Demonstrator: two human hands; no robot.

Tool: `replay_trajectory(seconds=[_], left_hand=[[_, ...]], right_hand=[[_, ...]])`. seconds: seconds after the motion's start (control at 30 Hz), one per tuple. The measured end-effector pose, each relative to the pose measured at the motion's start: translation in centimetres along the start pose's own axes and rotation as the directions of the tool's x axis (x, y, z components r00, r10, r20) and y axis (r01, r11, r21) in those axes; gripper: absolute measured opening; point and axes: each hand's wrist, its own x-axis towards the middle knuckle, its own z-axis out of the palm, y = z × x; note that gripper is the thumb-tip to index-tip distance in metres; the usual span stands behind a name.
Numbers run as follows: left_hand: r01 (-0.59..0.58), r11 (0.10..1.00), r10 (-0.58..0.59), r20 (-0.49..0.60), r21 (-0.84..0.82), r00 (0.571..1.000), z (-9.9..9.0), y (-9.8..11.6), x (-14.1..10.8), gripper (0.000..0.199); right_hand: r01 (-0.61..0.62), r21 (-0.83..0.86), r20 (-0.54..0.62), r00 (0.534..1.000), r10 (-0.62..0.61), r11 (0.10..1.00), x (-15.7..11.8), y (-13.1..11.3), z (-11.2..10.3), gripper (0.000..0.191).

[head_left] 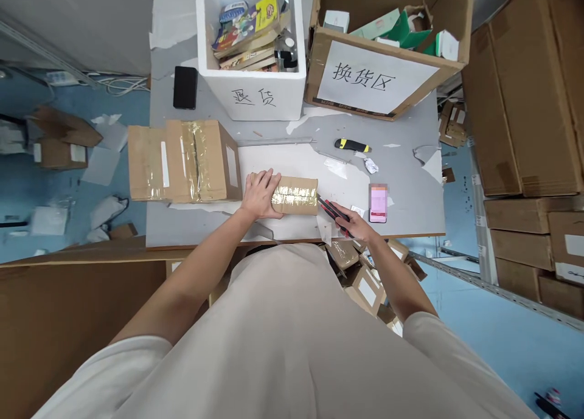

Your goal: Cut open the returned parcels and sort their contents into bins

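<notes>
A small cardboard box (296, 195) with shiny clear tape across its top lies near the table's front edge. My left hand (261, 194) is wrapped over its left end, holding it. In my right hand (354, 223) are black and red scissors (333, 211), gripped by the handles; their tip points left and meets the box's right end. Whether the blades are inside the cardboard is too small to tell. Left of my left hand stand taped cardboard boxes (207, 160).
Behind are a white foam box (253, 96) of books and a large carton (314, 72) of small boxes. A yellow-black cutter (353, 145), a lit phone (378, 203), a black phone (185, 87) and paper scraps lie on the grey table (410, 176).
</notes>
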Motion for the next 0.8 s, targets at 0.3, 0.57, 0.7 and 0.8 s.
replay_trajectory(seconds=[0.3,0.57,0.7,0.8], left_hand=[[0.048,0.999,-0.048,0.023,0.024,0.999,-0.1,0.2,-0.2,0.122],[0.054,0.998,-0.056,0.03,0.041,0.998,-0.2,0.3,-0.1,0.121],[0.053,0.997,-0.054,0.024,0.06,0.998,-0.1,0.3,-0.3,0.121],[0.034,0.997,-0.036,0.025,0.074,0.999,-0.1,0.3,-0.4,0.122]], right_hand=[[0.001,-0.019,0.008,1.0,-0.001,1.0,-1.5,1.8,0.1,0.072],[0.003,-0.002,-0.033,0.999,-0.003,1.0,-3.5,3.2,2.3,0.07],[0.008,0.024,-0.095,0.995,-0.006,1.0,-4.4,3.9,2.5,0.07],[0.007,0.027,-0.192,0.981,-0.001,1.0,-5.1,4.7,1.5,0.077]])
